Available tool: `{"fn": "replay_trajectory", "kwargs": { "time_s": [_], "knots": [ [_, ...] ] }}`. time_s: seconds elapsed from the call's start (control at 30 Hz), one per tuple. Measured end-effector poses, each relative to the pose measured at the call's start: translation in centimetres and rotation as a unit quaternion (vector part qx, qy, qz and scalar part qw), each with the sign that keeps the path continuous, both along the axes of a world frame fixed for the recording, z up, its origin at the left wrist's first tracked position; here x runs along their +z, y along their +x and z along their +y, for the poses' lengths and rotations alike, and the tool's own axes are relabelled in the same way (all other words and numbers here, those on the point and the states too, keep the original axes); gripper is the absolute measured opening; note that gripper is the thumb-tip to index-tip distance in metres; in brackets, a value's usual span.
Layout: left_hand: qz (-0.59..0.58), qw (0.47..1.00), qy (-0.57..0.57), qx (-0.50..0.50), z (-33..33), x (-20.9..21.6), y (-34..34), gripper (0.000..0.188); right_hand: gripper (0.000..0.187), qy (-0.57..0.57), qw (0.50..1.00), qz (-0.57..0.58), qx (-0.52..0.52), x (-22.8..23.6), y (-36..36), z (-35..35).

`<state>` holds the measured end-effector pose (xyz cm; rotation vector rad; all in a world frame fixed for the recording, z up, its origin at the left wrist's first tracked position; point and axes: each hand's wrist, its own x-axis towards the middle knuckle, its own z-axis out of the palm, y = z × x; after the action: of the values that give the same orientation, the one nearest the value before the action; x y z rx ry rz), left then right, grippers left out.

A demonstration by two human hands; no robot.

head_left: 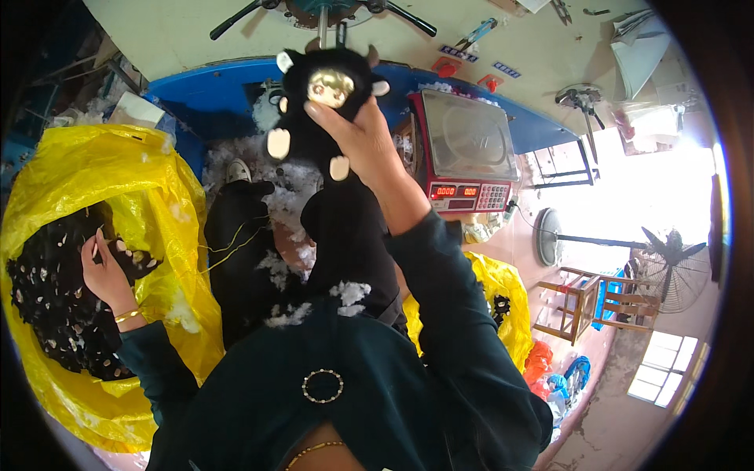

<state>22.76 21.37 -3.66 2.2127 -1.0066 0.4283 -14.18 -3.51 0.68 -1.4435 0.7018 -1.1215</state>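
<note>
My right hand (365,145) grips a black plush toy (302,137) around its body, thumb beside the shiny gold face. The toy has white ears, small brown horns and cream paws. Its top is against the metal nozzle (323,27) of a machine at the table edge; whether the nozzle goes inside it is hidden. My left hand (104,271) reaches into a yellow woven sack (169,204) at the left, fingers closed among a pile of limp black plush pieces (55,294). What they pinch there is hard to make out.
A red digital scale (467,149) with a clear tray stands right of my knees. White stuffing fluff (294,177) covers the floor and my lap. Another yellow sack (499,302), a wooden chair (577,302) and a fan (667,267) are at the right. Pliers (477,33) lie on the table.
</note>
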Motion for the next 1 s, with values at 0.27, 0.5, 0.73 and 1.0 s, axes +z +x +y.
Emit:
{"fn": "replay_trajectory", "kwargs": {
  "time_s": [0.27,0.5,0.73,1.0],
  "knots": [
    [0.026,0.997,-0.057,-0.041,-0.3,0.7,-1.6,0.019,0.039,0.001,0.999,-0.038,-0.027,-0.6,1.4,-0.9],
    [0.029,0.997,-0.059,-0.037,-1.1,2.7,-4.0,0.020,0.029,0.084,0.994,-0.062,-0.016,0.1,2.0,-3.0],
    [0.137,0.974,-0.160,-0.084,-3.0,5.2,-6.6,0.014,0.030,0.062,0.998,-0.020,0.010,1.7,-0.1,1.1],
    [0.619,0.683,-0.292,-0.255,-7.3,6.7,-11.2,0.014,0.025,-0.044,0.528,0.809,0.254,-2.5,-23.5,9.3]
  ]
}}
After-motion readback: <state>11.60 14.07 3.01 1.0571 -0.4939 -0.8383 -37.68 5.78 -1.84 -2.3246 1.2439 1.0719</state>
